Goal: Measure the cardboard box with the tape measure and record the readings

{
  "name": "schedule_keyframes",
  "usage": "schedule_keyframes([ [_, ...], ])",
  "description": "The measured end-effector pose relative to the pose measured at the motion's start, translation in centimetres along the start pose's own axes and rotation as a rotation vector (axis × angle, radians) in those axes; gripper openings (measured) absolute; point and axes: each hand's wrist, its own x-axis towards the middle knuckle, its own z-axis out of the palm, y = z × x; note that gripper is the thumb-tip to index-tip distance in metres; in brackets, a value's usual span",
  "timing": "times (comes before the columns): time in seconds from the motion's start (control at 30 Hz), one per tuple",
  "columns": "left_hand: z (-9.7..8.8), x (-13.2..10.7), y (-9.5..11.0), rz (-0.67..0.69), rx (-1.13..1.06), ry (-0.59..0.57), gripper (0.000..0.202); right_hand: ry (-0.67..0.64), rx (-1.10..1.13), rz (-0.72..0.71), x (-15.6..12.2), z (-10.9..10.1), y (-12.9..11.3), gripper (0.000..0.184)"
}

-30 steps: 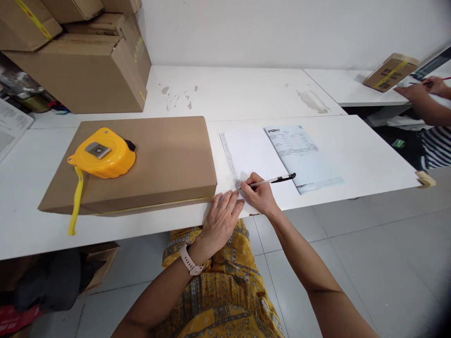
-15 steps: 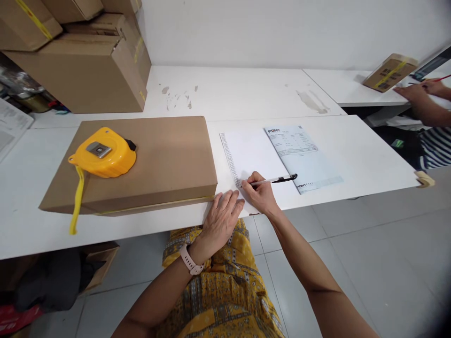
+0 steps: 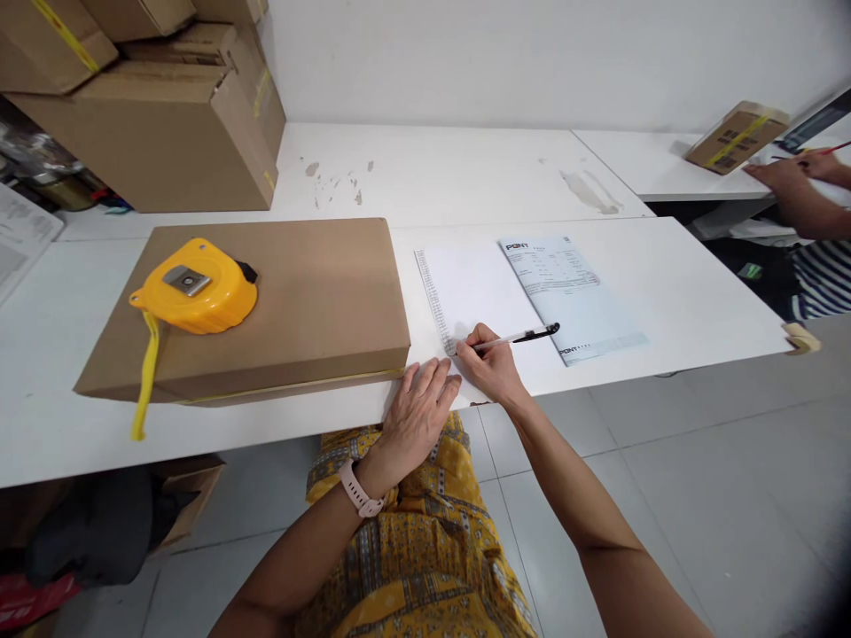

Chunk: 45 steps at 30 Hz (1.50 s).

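My right hand (image 3: 487,365) is closed on a white pen with a black cap (image 3: 519,337), its tip touching the lower left of a white sheet (image 3: 473,288) that has a printed column along its left edge. My left hand (image 3: 418,409) lies flat, fingers stretched out, pressing the sheet's near corner at the table edge. A pale blue printed form (image 3: 570,297) lies just right of the sheet. A flat brown cardboard box (image 3: 312,306) sits to the left, with a yellow tape measure (image 3: 196,286) on top, its yellow tape hanging over the box's front.
Several large cardboard boxes (image 3: 152,106) are stacked at the back left. On a second white table (image 3: 651,164) at the right, another person's hands (image 3: 794,173) work beside a small cardboard box (image 3: 737,135). A tape roll (image 3: 803,338) sits at the table's right corner.
The pen in my right hand has shifted very slightly; my left hand and everything else stay put.
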Motion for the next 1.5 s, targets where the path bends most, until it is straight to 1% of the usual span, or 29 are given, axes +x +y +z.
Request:
schedule_keyframes([
  [0.3,0.1,0.0,0.0,0.009,0.005,0.017,0.040,0.010,-0.010,0.001,0.1,0.0,0.0,0.026],
  [0.63,0.1,0.0,0.0,0.005,-0.001,0.002,0.041,0.047,-0.013,0.010,0.0,0.1,0.1,0.027],
  [1.1,0.1,0.0,0.0,0.004,0.005,0.007,0.040,0.032,-0.018,0.023,-0.1,0.0,-0.1,0.027],
  [1.2,0.1,0.0,-0.1,0.009,0.004,0.012,0.040,0.057,0.000,0.023,0.0,-0.1,-0.1,0.029],
  [1.27,0.2,0.0,-0.1,0.009,0.003,0.013,0.040,0.039,0.045,0.002,0.2,-0.4,0.0,0.027],
  [1.4,0.3,0.0,-0.1,0.004,0.003,0.015,0.040,-0.112,0.143,-0.026,0.6,-1.2,0.4,0.029],
  [1.43,0.3,0.0,-0.1,0.005,0.004,0.017,0.040,-0.128,0.148,-0.016,0.6,-1.3,0.5,0.029],
  [1.5,0.2,0.0,0.0,0.003,0.005,0.023,0.040,-0.107,0.109,-0.001,0.6,-1.4,0.6,0.027],
])
